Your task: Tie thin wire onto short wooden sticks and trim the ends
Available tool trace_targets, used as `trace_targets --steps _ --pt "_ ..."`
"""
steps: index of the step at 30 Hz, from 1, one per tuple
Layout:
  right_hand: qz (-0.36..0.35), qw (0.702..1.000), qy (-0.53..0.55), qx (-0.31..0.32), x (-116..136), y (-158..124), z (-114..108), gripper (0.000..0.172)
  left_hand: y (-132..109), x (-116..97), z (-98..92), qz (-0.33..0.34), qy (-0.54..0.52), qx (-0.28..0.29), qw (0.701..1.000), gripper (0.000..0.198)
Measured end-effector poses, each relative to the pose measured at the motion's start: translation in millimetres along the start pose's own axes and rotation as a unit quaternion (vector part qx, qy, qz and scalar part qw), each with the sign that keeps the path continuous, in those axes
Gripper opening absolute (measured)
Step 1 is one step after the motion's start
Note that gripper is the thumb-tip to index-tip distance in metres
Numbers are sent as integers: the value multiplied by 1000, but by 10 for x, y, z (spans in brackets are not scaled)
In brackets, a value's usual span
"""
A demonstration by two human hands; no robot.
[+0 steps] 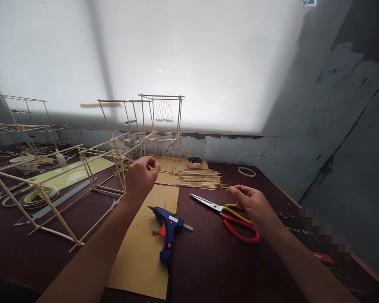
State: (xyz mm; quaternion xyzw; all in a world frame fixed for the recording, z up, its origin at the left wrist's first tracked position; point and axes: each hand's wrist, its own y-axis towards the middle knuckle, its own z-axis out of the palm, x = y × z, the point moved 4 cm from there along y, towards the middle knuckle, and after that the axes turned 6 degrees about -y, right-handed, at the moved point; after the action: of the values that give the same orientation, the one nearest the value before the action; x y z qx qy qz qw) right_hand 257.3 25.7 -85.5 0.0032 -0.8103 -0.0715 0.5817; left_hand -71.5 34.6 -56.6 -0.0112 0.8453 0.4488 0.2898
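Observation:
My left hand (142, 176) is raised over the tan board (139, 269), its thumb and forefinger pinched. Anything between those fingertips is too fine to make out. Above the scissors (221, 208), which have one yellow and one red handle, my right hand (252, 203) is also closed in a pinch, and its contents cannot be made out. A blue hot glue gun (169, 231) with a red trigger lies on the board between my forearms. Behind my left hand stands a frame of thin wooden sticks (142, 141) with a row of clear beads (164, 120) hanging on threads.
A bundle of thin sticks (202, 179) lies beyond the scissors, near a round tin (195, 162). More stick frames (39, 187) occupy the left side, among thread spools (39, 197) and a white bottle (61, 158). A wall runs along the back and right. A phone-like screen (295, 227) lies at right.

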Motion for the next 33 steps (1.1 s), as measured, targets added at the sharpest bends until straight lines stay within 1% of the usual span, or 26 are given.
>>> trace_targets --steps 4,12,14,18,22,25,27,29,31,33 --pt "-10 1000 -6 -16 -49 32 -25 37 3 11 -3 5 7 -3 1000 11" --pt "3 1000 18 -4 -201 100 -50 34 9 3 -2 -6 0 2 1000 11" --pt "3 999 41 -19 -223 115 -79 32 0 -20 -1 -3 -8 2 1000 11" --pt "-11 994 81 -66 -222 147 -149 28 -38 -87 21 26 -39 3 999 10" --pt "-21 988 92 -118 -214 163 -205 24 -81 -136 48 42 -78 1 996 6" --pt "-26 984 94 -146 -222 167 -233 21 -99 -181 38 49 -111 -5 993 5" --pt "-30 982 92 -161 -227 168 -252 19 -103 -210 20 33 -143 -8 989 6" --pt "-35 979 89 -179 -227 165 -276 17 -106 -224 16 -15 -204 3 979 10" --pt "-40 975 89 -200 -224 158 -298 17 -115 -234 36 -68 -280 25 957 15" --pt "-44 971 92 -219 -220 152 -315 17 -127 -246 68 -100 -341 43 934 19"
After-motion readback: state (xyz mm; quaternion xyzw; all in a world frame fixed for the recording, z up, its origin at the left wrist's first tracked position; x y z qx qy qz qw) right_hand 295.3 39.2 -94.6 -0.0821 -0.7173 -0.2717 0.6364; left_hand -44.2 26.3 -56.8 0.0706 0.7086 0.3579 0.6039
